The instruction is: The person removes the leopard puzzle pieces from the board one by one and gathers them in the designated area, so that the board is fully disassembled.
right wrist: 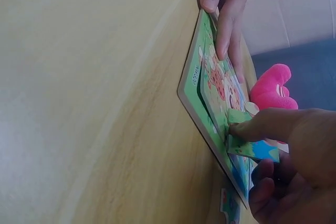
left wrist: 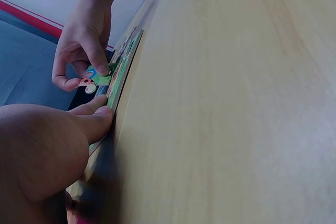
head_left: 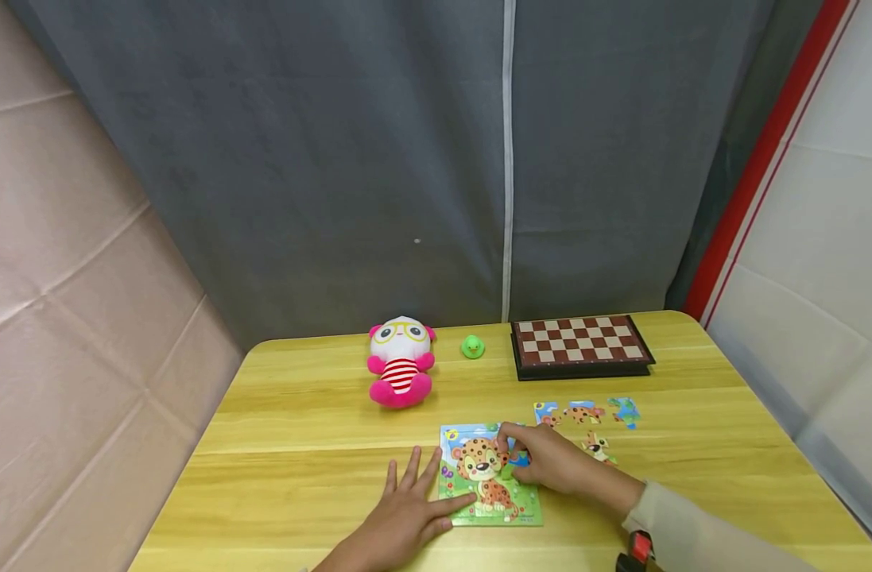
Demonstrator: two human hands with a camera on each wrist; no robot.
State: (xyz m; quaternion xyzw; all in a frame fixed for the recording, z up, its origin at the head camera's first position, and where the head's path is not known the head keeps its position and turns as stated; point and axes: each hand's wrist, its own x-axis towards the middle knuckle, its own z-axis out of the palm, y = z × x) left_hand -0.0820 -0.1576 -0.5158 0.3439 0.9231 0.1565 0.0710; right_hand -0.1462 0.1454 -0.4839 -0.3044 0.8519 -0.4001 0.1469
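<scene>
A jigsaw board with a leopard cub picture lies near the front of the table. My left hand rests on its left side, fingers spread and straight, the thumb and a finger over the lower edge. Above the board's right side, my right hand pinches a green and blue puzzle piece between thumb and fingers. In the left wrist view the piece is tilted, close over the board, with a bit of spotted orange and a round knob showing. The lower part of the picture is filled with fitted pieces.
Several loose puzzle pieces lie right of the board, one partly behind the right forearm. Farther back are a pink and white plush panda, a small green rubber duck and a chessboard case. A grey curtain hangs behind the table.
</scene>
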